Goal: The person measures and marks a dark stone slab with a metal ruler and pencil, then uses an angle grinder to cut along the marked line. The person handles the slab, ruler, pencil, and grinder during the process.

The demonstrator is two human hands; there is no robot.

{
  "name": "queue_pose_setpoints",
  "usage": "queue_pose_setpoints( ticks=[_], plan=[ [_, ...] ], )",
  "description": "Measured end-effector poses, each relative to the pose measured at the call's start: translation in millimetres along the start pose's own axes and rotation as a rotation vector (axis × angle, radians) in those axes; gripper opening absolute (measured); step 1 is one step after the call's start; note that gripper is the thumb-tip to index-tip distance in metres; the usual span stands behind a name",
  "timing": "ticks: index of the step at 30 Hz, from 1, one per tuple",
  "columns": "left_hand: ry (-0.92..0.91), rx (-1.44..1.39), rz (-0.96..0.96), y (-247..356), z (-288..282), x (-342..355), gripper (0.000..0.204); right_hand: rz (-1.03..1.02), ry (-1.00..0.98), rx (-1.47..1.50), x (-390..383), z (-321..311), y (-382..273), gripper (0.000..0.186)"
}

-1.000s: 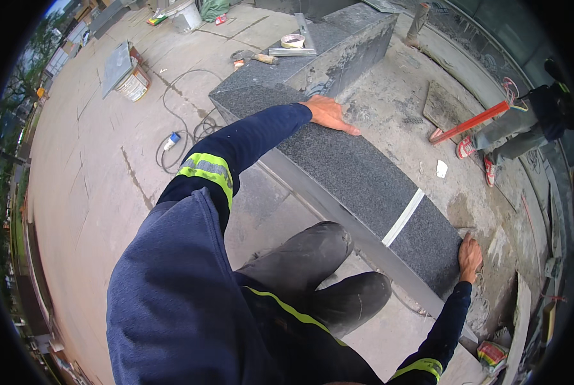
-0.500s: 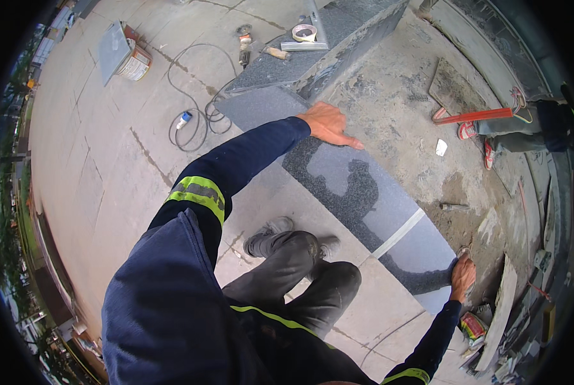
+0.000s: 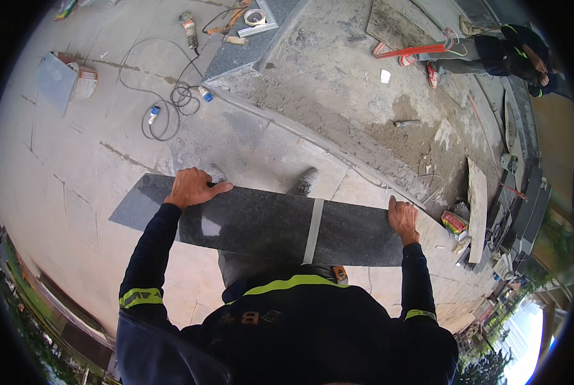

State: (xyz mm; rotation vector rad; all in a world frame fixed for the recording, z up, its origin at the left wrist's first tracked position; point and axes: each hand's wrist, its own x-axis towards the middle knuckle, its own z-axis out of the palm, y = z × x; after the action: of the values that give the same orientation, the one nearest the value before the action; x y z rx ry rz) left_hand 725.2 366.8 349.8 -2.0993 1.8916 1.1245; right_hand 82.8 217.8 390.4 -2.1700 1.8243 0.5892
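1 dark slab (image 3: pixel 255 221), fingers (image 3: pixel 196 176) gripping far edge (image 3: pixel 274 194)

dark navy long-sleeved top (image 3: pixel 306 346) with lime-and-grey armbands (image 3: pixel 140 297), lime chest stripe (image 3: pixel 293 281), grey shoes (image 3: pixel 307 181)

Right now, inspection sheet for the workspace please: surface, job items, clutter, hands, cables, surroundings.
Surface: paving with dark stained lines; rough ground beyond it, patchy.
Job items: dark slab, one pale strip across it; held in both hands.
Clutter: grinder and bucket on the paving; tape roll on the ledge; plank at right.
Hands: left hand grips the slab's far edge, left of the strip; right hand grips near its right end.
Cables: cable loosely looped on the paving; blue plugs.
Surroundings: co-worker at upper right, near a red bar.
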Motion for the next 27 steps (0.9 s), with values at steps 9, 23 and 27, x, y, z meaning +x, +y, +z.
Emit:
queue_pose_setpoints(
  ticks=[9, 23, 27],
  plan=[
    [0.01, -0.205, -0.269, -293, -17, -224, 0.112, -0.269, -0.026, -0.168, -3, -33, -348, 0.062],
    [0.211, -0.143, -0.496, -733, -254, -324, 0.106, -0.416, 0.135, -0.119, 124, -115, -907, 0.068],
    [0.258, -0.116, -0.511, -887, -307, -304, 0.105, -0.506, 0.141, -0.112, 192, -128, -1093, 0.068]
  ],
)
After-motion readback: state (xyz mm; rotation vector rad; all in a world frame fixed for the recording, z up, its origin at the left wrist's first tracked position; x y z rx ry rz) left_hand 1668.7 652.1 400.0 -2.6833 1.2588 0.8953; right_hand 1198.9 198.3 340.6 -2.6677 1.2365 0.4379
